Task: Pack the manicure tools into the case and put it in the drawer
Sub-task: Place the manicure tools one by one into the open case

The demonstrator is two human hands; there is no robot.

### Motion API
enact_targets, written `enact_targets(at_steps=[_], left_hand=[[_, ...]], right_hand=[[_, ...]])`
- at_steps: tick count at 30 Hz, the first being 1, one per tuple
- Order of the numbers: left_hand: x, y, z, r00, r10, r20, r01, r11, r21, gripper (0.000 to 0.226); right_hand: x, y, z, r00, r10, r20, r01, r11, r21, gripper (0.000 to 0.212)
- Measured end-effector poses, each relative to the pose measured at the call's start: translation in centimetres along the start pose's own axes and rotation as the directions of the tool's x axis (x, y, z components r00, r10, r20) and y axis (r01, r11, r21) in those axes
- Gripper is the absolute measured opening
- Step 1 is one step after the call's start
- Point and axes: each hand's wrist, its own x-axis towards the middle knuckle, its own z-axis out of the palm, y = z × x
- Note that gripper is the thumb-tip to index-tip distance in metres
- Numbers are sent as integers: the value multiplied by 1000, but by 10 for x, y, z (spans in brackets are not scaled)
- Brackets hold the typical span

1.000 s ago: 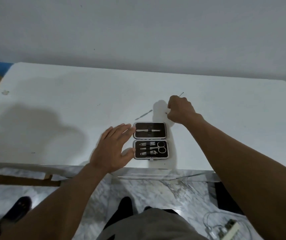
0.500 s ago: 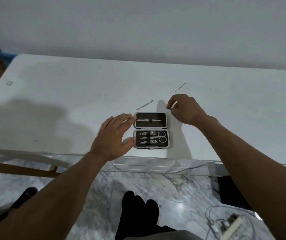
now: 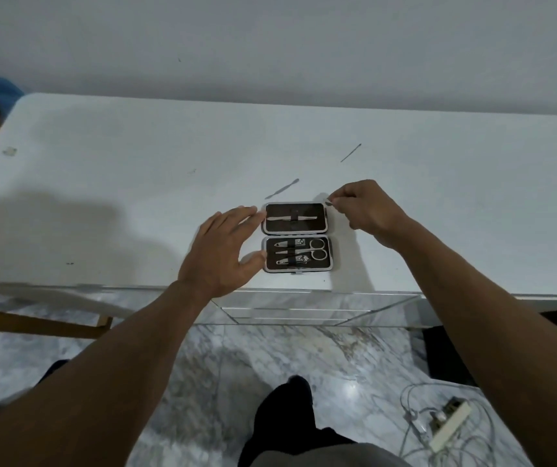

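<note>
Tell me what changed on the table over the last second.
The right hand was down on the table beyond the case. It picked up a thin metal tool and brought it to the open lid's right corner, pinching it. Unchanged: the left hand lies open at the case's left edge, and two loose tools stay behind the case.

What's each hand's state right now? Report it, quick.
Left hand: open, fingers straight, at the left edge of the open black rectangular manicure case.
Right hand: closed, pinching a small thin metal tool by the case's far right corner.
</note>
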Motion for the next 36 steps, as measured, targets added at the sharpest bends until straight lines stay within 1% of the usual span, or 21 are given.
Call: enact_targets(at_steps=[3, 6, 10, 11, 13, 15, 17, 22, 26, 31, 36], left_hand=[[0, 0, 0, 1000, 4, 1, -4, 1000, -4, 68], [0, 1, 1, 1000, 2, -9, -2, 1000, -13, 67], [0, 0, 1, 1000, 5, -10, -6, 1000, -12, 67], [-1, 0, 1, 1000, 4, -7, -4, 1000, -9, 67], [-1, 0, 1, 1000, -1, -2, 1, 1000, -5, 67], [0, 0, 1, 1000, -5, 2, 5, 1000, -4, 67], [0, 0, 1, 1000, -8, -1, 8, 1000, -7, 67], [0, 1, 0, 1000, -6, -7, 6, 1000, -4, 67], [-1, 2, 1, 1000, -11, -18, 11, 1000, -8, 66], [0, 2, 1, 1000, -13, -8, 13, 1000, 10, 66], [0, 1, 1, 1000, -14, -10, 14, 1000, 5, 66]], right_hand=[[-5, -1, 2, 999, 33, -7, -32, 999, 16, 22], [-8, 1, -2, 999, 27, -35, -27, 1000, 9, 25], [-12, 7, -8, 999, -41, 11, 41, 999, -1, 12], [-12, 9, -8, 998, -56, 8, 56, 998, -29, 10], [-11, 13, -6, 995, -100, -21, 96, 985, -145, 7], [-12, 15, -3, 990, -138, -31, 126, 959, -254, 7], [-13, 15, 0, 986, -164, -29, 147, 936, -320, 8], [-11, 17, 3, 980, -195, -43, 161, 897, -413, 11], [-11, 20, 4, 955, -297, -16, 245, 815, -525, 18], [-17, 18, 1, 901, -425, 85, 389, 706, -592, 29], [-22, 12, 1, 893, -433, 123, 410, 670, -619, 28]])
